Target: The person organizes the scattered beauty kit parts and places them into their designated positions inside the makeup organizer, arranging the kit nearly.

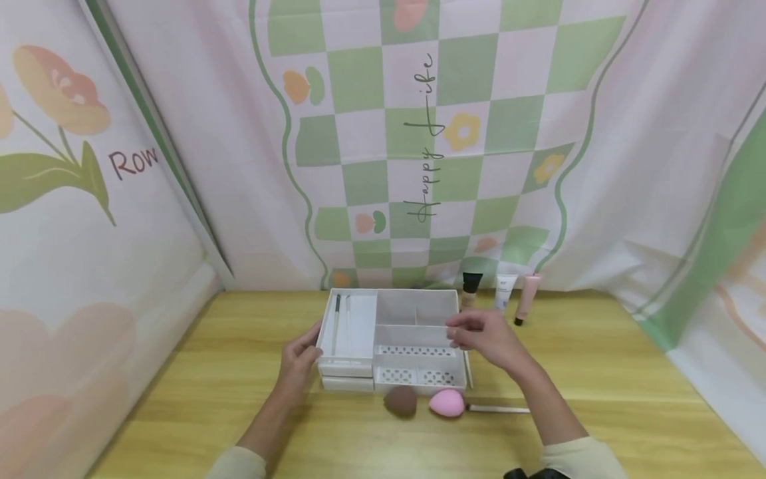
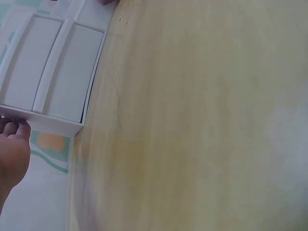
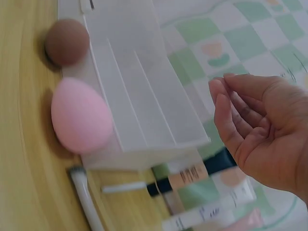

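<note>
A white desk organizer point(image 1: 415, 326) with compartments and small drawers stands on the wooden table. My left hand point(image 1: 299, 356) holds its left side near the front corner; in the left wrist view the curled fingers point(image 2: 10, 129) lie against the wall. Over the right part hovers my right hand point(image 1: 487, 338), fingers loosely bent with nothing between them. Two thin brushes point(image 1: 336, 319) lie in the left top tray. The right compartments hold nothing visible. A brown makeup sponge point(image 1: 400, 402) and a pink makeup sponge point(image 1: 447, 403) sit before the organizer's front.
A makeup brush point(image 1: 499, 409) lies right of the pink sponge, and a thin white stick point(image 1: 469, 370) beside the organizer. Behind are a black-capped tube point(image 1: 471, 282), a white tube point(image 1: 505, 289) and a pink tube point(image 1: 528, 296). A patterned curtain point(image 1: 413, 166) hangs at the back.
</note>
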